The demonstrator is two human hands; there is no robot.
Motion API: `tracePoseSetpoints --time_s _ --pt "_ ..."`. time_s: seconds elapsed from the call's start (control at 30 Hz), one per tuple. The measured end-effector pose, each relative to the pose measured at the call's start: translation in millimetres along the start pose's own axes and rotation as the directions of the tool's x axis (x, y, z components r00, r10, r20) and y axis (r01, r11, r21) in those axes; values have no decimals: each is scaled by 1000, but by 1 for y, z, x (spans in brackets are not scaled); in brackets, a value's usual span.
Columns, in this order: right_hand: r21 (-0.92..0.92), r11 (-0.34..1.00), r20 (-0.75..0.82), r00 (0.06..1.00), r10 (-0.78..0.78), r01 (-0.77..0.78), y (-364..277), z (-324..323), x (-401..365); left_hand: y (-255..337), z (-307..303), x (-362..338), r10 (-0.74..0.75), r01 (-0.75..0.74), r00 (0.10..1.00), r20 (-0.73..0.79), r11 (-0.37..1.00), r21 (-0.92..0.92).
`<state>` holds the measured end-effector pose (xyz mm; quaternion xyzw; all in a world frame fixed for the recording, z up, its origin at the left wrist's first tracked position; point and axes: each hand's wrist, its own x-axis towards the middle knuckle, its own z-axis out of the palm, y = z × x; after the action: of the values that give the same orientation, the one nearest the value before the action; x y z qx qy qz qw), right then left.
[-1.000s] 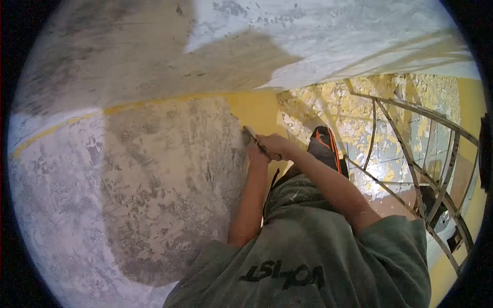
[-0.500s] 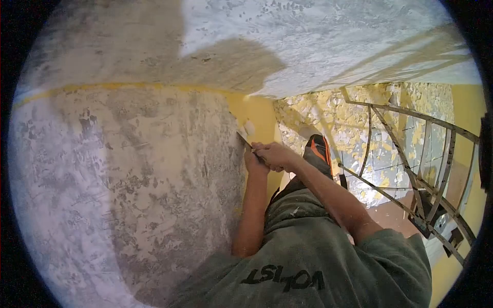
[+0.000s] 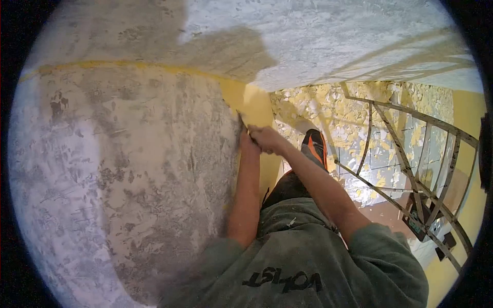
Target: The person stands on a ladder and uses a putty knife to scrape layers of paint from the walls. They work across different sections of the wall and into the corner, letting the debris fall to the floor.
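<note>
Over on the left of the frame you have the mottled grey wall, bare in patches, with a yellow strip running along its upper edge. Just above the centre, here's the scraper, its thin blade angled to the upper left, right at the border where grey meets the yellow paint. Your left hand is up against it from below; how tightly those fingers close, I can't tell. Right beside it, your right hand is curled closed around the handle, mostly hiding it. Below, at bottom centre, spreads your green shirt; right of centre, there's a dark shoe with orange trim. Paint flakes litter the tiled floor farther right, and the metal frame slants across it toward the lower right.
</note>
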<state>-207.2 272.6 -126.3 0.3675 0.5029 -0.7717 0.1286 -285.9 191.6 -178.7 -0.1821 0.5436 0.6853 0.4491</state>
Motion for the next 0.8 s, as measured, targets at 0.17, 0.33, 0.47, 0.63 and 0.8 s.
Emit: tracePoseSetpoints --time_s 0.17,0.33,0.47,0.63,0.8 --pt "80 994 72 995 75 -81 -17 -16 -37 -21 5 -12 -68 36 992 -105 959 -280" --pt "134 984 140 985 100 -119 -2 -10 -12 -15 -5 2 -98 105 995 36 924 -369" --pt "123 991 20 999 47 -49 9 -25 26 -18 7 37 -90 90 994 -64 996 -4" --pt "-52 991 -8 992 -126 126 5 6 -49 -17 -25 -35 -85 228 956 280 816 -531" --pt "-164 986 -152 988 -35 10 -24 -4 -19 -2 7 -12 143 -148 989 48 978 147"
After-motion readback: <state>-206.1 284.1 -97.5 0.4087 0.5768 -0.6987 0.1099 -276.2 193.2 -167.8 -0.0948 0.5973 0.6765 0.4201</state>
